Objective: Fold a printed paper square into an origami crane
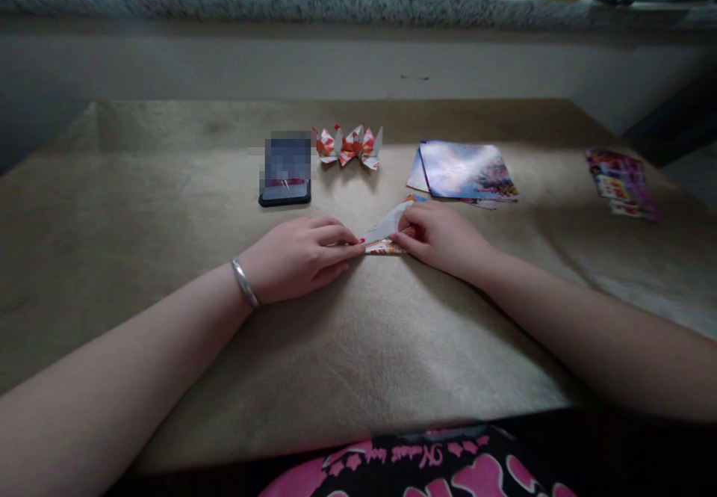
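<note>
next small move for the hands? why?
I'd probably slide the left hand's fingertips along the paper's near edge to firm the fold: they touch its left end, the right hand pinches its right end, and the printed near strip between them is uncovered.

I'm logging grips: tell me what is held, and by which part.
The right hand holds the folded paper by its right end, between thumb and fingers. The left hand touches the paper's left tip with its fingers; whether it grips is unclear.
</note>
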Action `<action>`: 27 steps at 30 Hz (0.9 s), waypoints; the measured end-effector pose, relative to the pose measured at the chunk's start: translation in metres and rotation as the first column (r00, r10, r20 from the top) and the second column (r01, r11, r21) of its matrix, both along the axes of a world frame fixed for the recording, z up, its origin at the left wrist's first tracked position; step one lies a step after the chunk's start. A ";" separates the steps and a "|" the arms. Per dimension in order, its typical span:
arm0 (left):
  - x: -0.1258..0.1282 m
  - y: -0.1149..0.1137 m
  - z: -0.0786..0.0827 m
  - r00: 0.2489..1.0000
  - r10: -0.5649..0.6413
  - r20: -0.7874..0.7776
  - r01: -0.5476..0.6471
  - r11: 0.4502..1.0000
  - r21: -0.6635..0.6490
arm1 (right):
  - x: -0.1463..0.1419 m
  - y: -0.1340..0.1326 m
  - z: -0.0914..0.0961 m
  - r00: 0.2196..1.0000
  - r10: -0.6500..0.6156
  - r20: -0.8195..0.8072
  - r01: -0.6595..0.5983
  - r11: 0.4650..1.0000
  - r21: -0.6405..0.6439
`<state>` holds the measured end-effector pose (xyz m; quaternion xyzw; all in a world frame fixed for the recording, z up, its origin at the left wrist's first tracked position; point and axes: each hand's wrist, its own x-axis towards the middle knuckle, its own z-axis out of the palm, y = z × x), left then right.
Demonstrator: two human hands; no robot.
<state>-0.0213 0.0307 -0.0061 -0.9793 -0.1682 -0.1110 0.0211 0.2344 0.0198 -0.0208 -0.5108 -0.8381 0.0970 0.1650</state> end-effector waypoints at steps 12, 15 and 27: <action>0.002 0.000 0.004 0.998 -0.060 0.019 0.060 0.998 0.028 | 0.003 -0.007 0.007 0.969 0.055 0.242 -0.100 0.979 0.179; 0.004 -0.001 0.005 0.998 -0.054 0.019 0.054 0.998 0.042 | 0.004 -0.008 0.012 0.934 0.056 0.352 -0.139 0.967 0.215; 0.005 -0.002 0.008 0.999 -0.036 0.039 0.037 0.999 -0.010 | -0.026 -0.011 0.026 0.911 0.111 0.396 -0.161 0.982 0.096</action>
